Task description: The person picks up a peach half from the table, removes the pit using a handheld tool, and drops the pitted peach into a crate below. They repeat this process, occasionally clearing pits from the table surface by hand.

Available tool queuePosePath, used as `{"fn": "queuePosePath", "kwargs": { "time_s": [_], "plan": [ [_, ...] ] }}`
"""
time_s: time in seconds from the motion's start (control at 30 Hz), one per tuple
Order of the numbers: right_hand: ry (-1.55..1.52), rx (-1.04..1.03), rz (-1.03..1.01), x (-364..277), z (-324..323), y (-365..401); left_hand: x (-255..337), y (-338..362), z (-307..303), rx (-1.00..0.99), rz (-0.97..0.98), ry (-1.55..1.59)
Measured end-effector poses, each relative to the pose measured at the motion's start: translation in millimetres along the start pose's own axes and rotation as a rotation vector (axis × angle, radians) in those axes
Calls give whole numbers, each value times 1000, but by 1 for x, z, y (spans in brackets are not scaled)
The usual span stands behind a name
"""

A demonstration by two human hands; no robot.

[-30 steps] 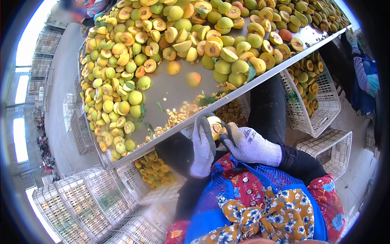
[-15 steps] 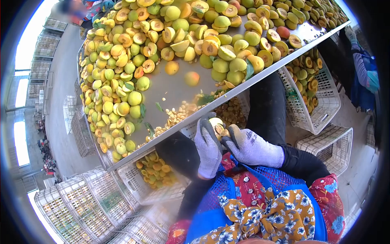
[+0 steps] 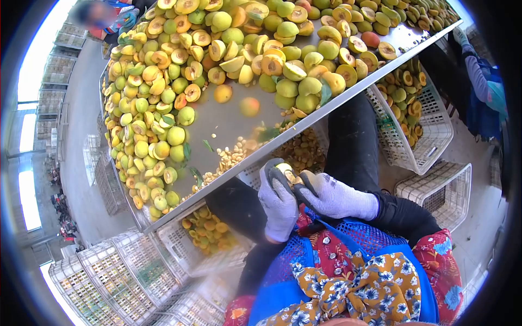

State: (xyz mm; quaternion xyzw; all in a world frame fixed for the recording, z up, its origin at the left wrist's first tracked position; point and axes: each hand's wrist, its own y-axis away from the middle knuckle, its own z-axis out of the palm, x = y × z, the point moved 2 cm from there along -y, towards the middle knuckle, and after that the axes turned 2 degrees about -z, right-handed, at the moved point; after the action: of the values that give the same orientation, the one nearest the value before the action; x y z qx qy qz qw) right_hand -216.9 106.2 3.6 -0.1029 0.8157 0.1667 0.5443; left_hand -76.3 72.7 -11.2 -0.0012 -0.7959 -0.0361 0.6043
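I have a small yellow-green fruit (image 3: 285,170) pinched between my two gloved hands, just below the near edge of the bench (image 3: 228,117) and above my lap. My left hand (image 3: 277,202) is curled around it from the left, the dark fingertips hooked over its top. My right hand (image 3: 336,198) grips it from the right, thumb and forefinger pressed against its side.

Only the pale upper part of the fruit shows between the fingers, and that part faces up and away from me, toward the bench edge. It looks roundish. So much of it is covered by the gloves that I cannot tell which way its long axis runs.

On the bench lies a big heap of fruit (image 3: 163,108), whole green ones mixed with cut halves showing orange flesh. A scatter of pale pits (image 3: 231,156) lies along the near rim, with a few leaves among them.

Under the bench, one white crate (image 3: 440,136) to my right holds cut halves. Another crate (image 3: 179,244) to my left holds orange halves too.

At the far right a co-worker's sleeve (image 3: 480,81) shows beside the bench.
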Motion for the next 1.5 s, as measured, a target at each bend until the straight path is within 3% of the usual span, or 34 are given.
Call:
{"fn": "queuePosePath", "kwargs": {
  "time_s": [0.03, 0.07, 0.17, 0.3, 0.4, 0.53, 0.63, 0.7, 0.77, 0.9, 0.97, 1.1, 1.17, 1.2, 1.23, 1.27, 1.33, 1.4, 1.43, 1.5],
  "plan": [
    [140, 39, -41, 0, 3, 2, -3, 0, 0, -26, -60, 114],
    [84, 64, 16, -1, 4, 5, -6, 0, 1, -50, -123, 228],
    [125, 200, -102, 1, 16, 7, 2, -1, 3, 14, -151, 339],
    [135, 97, 34, -4, 15, 4, -5, 1, 1, 42, -86, 178],
    [122, 51, -72, 2, 12, -1, -6, 4, -1, 17, -73, 148],
    [-589, -131, 353, -7, 0, -1, -10, 4, 2, 34, 68, 100],
    [-989, -327, 407, 2, -6, 0, -15, 0, -3, -56, 111, 127],
    [-1796, -486, 637, 8, 5, 4, -16, -3, -5, -144, 104, 213],
    [-2088, -663, 595, 21, 15, 3, -19, -6, -5, -131, 163, 185],
    [-2019, -597, 618, 22, 13, 3, -16, -10, -5, -152, 249, -76],
    [-2029, -571, 669, 26, 15, 1, -24, -11, -2, -212, 133, 18],
    [-2348, -805, 716, 35, 16, 5, -30, -13, 1, -290, 54, 233],
    [-2145, -657, 696, 32, 13, 6, -24, -16, -1, -324, 38, 195],
    [-2013, -572, 693, 30, 12, 5, -20, -20, -3, -400, 25, -25],
    [-1876, -489, 686, 31, 9, 3, -23, -20, -2, -410, 63, 62],
    [-2050, -632, 658, 34, 11, 2, -28, -20, -2, -426, 100, 148],
    [-2114, -604, 687, 24, 12, 5, -25, -22, -2, -410, 127, 196],
    [-2122, -802, 714, 20, 15, 7, -31, -22, 3, -323, 97, 212],
    [-2041, -734, 563, 14, 15, 4, -35, -19, 3, -287, 76, 207],
    [-2046, -571, 455, 27, 11, 3, -31, -19, -16, -137, -41, 106]
  ]
}}
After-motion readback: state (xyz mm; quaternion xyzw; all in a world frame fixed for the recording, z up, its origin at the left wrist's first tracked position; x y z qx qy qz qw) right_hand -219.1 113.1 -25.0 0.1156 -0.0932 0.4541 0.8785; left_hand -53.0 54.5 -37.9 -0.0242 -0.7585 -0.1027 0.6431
